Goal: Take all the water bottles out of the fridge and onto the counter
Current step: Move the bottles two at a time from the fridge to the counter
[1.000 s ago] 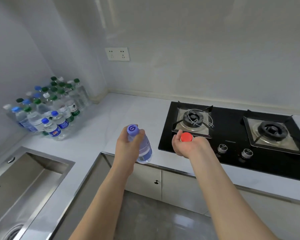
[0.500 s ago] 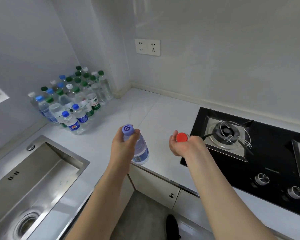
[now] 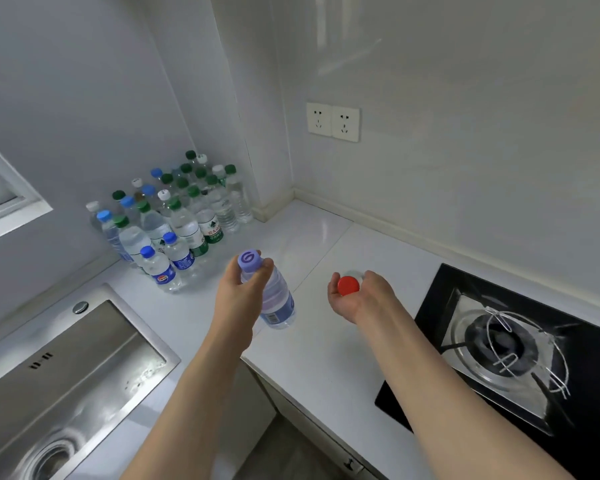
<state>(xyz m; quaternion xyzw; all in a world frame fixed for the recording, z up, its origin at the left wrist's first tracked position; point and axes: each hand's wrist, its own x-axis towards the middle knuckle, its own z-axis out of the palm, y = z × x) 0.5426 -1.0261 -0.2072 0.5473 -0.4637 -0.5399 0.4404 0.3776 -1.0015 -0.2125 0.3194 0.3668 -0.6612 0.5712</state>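
My left hand (image 3: 238, 299) grips a clear water bottle with a purple cap (image 3: 274, 296) by its neck, above the white counter (image 3: 326, 341). My right hand (image 3: 359, 297) holds a second bottle with a red cap (image 3: 348, 285); only the cap and a sliver of its shoulder show, the body is hidden behind my hand. A cluster of several water bottles (image 3: 174, 216) with green, blue and white caps stands in the counter's far left corner. The fridge is out of view.
A steel sink (image 3: 59, 386) lies at the lower left. A black gas hob (image 3: 520, 358) with a wire pot stand fills the right. A double wall socket (image 3: 332, 121) sits on the back wall. Cabinet fronts and floor show below the counter edge.
The view has swung left and moved closer to the corner. Both hands, each with its bottle, have travelled left along the counter, away from the hob and nearer the bottle cluster.
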